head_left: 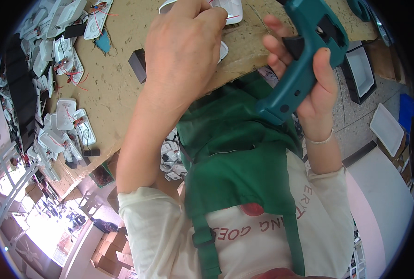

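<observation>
My right hand point(319, 100) holds a teal hot glue gun point(288, 88), its handle pointing down toward my apron and its front end cut off by the upper edge. The fingertips are beside the black trigger point(293, 46). My left hand point(184, 51) is bent over the table with its fingers closed; the back of the hand hides whatever they pinch. Right by those fingers lies a white plastic casing point(235, 11) with a red wire in it. Another white rounded part point(223, 52) shows partly beside the left hand. A small black block point(138, 65) lies left of my wrist.
White casings with red wires and small boards point(67, 60) are heaped along the table's left side, with another group point(65, 128) nearer me. The worn brown tabletop point(114, 102) ends just before my green apron. White trays point(387, 129) stand low at right.
</observation>
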Tool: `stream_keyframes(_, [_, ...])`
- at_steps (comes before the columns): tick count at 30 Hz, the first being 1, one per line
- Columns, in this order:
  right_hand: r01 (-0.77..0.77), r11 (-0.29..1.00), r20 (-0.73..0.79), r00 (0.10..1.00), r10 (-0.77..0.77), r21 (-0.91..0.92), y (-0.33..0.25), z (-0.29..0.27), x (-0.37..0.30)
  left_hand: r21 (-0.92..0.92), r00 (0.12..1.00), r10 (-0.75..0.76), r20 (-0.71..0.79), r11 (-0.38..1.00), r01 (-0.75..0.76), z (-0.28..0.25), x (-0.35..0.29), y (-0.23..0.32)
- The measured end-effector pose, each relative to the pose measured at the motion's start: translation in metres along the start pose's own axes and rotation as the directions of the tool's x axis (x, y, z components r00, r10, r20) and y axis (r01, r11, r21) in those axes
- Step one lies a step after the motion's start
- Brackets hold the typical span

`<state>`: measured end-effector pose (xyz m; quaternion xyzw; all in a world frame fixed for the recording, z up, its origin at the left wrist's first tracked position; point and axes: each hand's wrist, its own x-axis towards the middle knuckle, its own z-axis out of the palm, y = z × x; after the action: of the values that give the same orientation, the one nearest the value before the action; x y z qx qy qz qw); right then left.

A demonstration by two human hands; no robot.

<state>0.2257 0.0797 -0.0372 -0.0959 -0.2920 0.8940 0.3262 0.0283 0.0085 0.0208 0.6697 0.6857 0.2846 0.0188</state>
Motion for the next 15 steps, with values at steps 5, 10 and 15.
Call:
stream_keyframes(5, [0.008,0.998,-0.175,0.984,-0.019,-0.064,0.017,0.024,0.022,-0.056,0.999,0.027,-0.023,0.998,-0.028,-0.003,-0.004,-0.004])
stream_keyframes(10, [-0.056,0.994,-0.33,0.944,0.023,-0.092,0.005,0.036,0.024,-0.09,0.997,0.072,0.017,0.993,-0.07,0.0,-0.004,-0.008])
stream_keyframes(15, [-0.05,0.988,-0.271,0.963,0.009,-0.147,0.0,0.021,0.026,0.105,0.985,0.167,0.036,0.98,-0.17,0.014,-0.001,-0.013])
